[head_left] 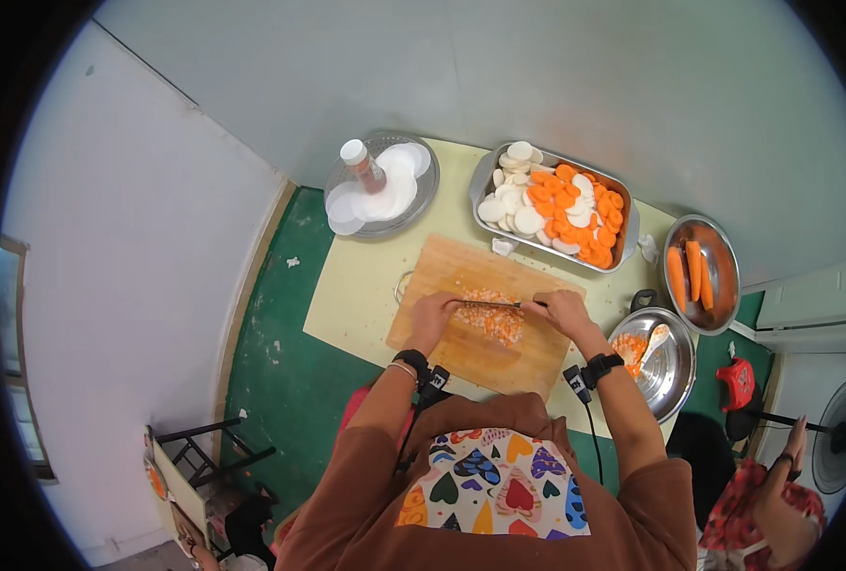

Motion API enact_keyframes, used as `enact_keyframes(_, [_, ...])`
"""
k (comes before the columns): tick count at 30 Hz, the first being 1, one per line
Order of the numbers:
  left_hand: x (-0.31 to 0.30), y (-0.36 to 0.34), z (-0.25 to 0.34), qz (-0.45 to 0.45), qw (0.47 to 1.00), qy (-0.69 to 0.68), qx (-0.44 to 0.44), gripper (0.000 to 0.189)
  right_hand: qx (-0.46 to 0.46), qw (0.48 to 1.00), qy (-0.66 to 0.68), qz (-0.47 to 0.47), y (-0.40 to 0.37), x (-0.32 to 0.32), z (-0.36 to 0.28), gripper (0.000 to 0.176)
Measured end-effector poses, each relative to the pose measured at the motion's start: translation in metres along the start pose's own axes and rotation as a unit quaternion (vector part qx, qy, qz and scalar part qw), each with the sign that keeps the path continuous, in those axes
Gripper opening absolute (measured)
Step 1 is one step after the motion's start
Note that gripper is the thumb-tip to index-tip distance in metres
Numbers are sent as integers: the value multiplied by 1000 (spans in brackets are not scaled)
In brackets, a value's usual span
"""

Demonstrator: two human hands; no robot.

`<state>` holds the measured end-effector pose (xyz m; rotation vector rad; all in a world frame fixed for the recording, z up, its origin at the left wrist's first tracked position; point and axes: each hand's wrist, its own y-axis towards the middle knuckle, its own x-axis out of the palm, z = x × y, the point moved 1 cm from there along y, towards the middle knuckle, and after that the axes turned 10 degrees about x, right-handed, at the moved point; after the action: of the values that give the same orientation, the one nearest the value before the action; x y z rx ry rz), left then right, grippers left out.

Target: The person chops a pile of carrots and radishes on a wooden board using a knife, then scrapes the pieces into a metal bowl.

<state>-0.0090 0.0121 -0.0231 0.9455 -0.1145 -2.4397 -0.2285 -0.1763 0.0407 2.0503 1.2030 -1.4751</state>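
Observation:
A wooden cutting board [442, 262] lies on the pale yellow table, with finely chopped orange and white bits [499, 329] spread over its middle. Across these bits runs a knife [489, 304], its dark blade seen edge-on. My right hand [563, 309] is closed round its handle end. At the opposite end, my left hand [431, 318] is closed with its fingers at the blade's tip; the exact finger contact is too small to see. Both hands are over the board.
Behind the board stands a metal tray [547, 249] of white and carrot slices. To the right are a steel bowl [721, 249] with whole carrots and a pan [672, 381] with chopped bits and a white spoon [655, 343]. A round tray [413, 211] holds a white-capped bottle [363, 166]. Other people sit nearby.

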Motion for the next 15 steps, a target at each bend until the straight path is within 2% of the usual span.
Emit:
enact_keyframes(2, [1,6,9,-12,999,42,17,10,14,1000,19,7,-1,18,17,51])
enact_keyframes(6, [-1,5,2,-25,998,61,23,10,6,1000,-4,-23,6,-10,-4,52])
enact_keyframes(8, [-2,0,5,-1,1000,-7,2,10,39,998,30,42,8,-1,-1,52])
enact_keyframes(11, [2,2,11,-16,998,58,-3,12,92,995,6,22,12,37,27,53])
enact_keyframes(15, [2,-1,0,-8,1000,20,4,13,75,997,-5,36,14,-4,-8,56])
